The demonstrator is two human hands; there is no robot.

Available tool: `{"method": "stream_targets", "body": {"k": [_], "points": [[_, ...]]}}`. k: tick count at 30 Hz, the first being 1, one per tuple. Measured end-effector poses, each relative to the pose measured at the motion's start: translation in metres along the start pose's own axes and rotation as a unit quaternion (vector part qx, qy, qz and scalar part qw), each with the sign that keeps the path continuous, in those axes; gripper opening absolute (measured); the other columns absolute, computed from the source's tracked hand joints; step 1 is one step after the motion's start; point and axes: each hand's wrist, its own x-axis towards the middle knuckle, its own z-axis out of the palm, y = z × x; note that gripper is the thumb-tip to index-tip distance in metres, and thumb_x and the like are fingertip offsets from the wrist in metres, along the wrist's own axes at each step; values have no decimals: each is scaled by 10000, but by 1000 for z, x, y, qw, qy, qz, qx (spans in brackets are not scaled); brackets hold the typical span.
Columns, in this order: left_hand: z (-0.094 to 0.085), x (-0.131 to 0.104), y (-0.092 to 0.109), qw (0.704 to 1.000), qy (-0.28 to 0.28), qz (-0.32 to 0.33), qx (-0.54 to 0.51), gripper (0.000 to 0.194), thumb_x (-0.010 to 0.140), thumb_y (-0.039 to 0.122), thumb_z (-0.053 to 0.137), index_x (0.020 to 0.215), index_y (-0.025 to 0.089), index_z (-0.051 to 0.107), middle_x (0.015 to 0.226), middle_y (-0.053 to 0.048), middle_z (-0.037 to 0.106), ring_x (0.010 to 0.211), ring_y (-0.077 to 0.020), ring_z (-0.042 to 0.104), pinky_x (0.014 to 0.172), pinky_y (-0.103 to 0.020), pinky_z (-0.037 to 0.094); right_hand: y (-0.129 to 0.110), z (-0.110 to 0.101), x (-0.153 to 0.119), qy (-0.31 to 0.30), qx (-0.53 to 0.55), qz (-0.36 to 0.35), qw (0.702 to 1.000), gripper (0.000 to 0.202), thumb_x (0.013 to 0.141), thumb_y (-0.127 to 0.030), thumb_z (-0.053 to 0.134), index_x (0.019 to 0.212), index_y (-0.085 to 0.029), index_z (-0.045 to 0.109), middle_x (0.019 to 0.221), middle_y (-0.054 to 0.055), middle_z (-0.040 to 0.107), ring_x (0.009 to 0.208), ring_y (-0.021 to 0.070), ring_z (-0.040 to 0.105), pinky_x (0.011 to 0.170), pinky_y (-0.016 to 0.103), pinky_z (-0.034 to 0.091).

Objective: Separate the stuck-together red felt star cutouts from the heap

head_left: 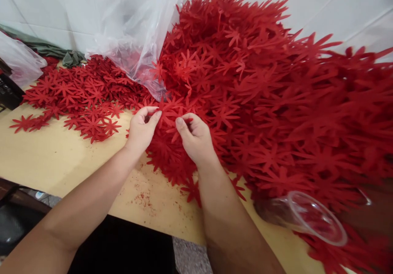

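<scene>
My left hand pinches the edge of a red flower-shaped cutout with narrow petals, thumb against forefinger. To its right, my right hand is closed too, thumb and fingers together at the same cutout's other side; a bit of red shows between them. Both hands hover over the front of a big heap of like red cutouts, which rises behind and to the right. Where the held cutout ends and the heap starts is hard to make out.
A smaller pile of darker red cutouts lies at the left. Behind it hangs a clear plastic bag against the white wall. A clear plastic cup lies tipped over at the right. Red crumbs dot the wooden table.
</scene>
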Motion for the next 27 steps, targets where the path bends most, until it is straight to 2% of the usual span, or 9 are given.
{"method": "stream_targets", "body": {"k": [6, 9, 12, 15, 18, 21, 23, 25, 27], "points": [[1, 0, 4, 998, -21, -46, -32, 66, 703, 144, 647, 706, 160, 583, 617, 47, 589, 561, -58, 504, 595, -197, 417, 9, -5, 6, 58, 40, -4, 997, 278, 733, -443, 637, 773, -209, 492, 584, -52, 504, 466, 75, 473, 467, 232, 405], [2, -1, 5, 999, -23, -45, 2, 139, 706, 187, 653, 621, 154, 548, 551, 60, 523, 516, -48, 438, 537, -189, 361, 18, -8, 9, 142, 2, -18, 990, 203, 736, -361, 618, 808, -203, 515, 673, -22, 548, 538, 94, 519, 546, 270, 471], [1, -1, 3, 999, -29, -41, 15, 183, 715, 245, 651, 616, 157, 525, 545, 64, 500, 521, -48, 426, 550, -194, 354, 22, -14, 11, 253, -90, -68, 961, 221, 748, -318, 586, 922, -184, 564, 874, 60, 604, 772, 167, 598, 760, 387, 511], [1, -3, 0, 998, -40, -27, 27, 249, 704, 348, 667, 636, 162, 517, 584, 53, 526, 554, -57, 447, 596, -211, 374, 17, -19, 8, 308, -214, -143, 916, 333, 757, -332, 592, 1043, -162, 604, 1102, 129, 577, 1078, 254, 535, 980, 501, 396], [2, -5, -4, 996, -66, -22, 52, 311, 683, 403, 683, 615, 170, 488, 571, 58, 495, 537, -57, 413, 571, -219, 349, 8, -15, 3, 239, -229, -173, 928, 346, 798, -383, 559, 1079, -187, 606, 1140, 119, 585, 1125, 256, 517, 999, 507, 378], [2, -7, -5, 994, -83, -11, 69, 352, 683, 406, 688, 581, 176, 441, 549, 68, 430, 514, -52, 359, 532, -220, 305, 2, -4, -1, 84, -154, -137, 975, 241, 820, -384, 533, 938, -196, 628, 921, 71, 656, 895, 195, 609, 843, 410, 490], [2, -7, -4, 993, -90, -6, 70, 351, 732, 396, 646, 572, 179, 421, 539, 71, 389, 503, -53, 329, 519, -222, 284, 0, 1, -2, 41, -114, -102, 987, 193, 816, -358, 537, 813, -183, 620, 761, 38, 644, 722, 152, 605, 712, 337, 510], [2, -7, -3, 992, -104, -8, 67, 368, 789, 389, 581, 554, 184, 385, 519, 74, 334, 484, -55, 298, 506, -227, 266, -1, 1, 0, 84, -97, -84, 988, 172, 802, -332, 540, 747, -178, 594, 655, 8, 596, 595, 120, 554, 607, 291, 486], [2, -8, -3, 991, -111, -6, 79, 377, 815, 370, 548, 543, 186, 361, 511, 73, 313, 481, -58, 304, 509, -226, 276, 3, -4, 3, 183, -94, -76, 976, 155, 788, -319, 536, 735, -178, 569, 621, -5, 551, 545, 107, 507, 568, 282, 462]]}}
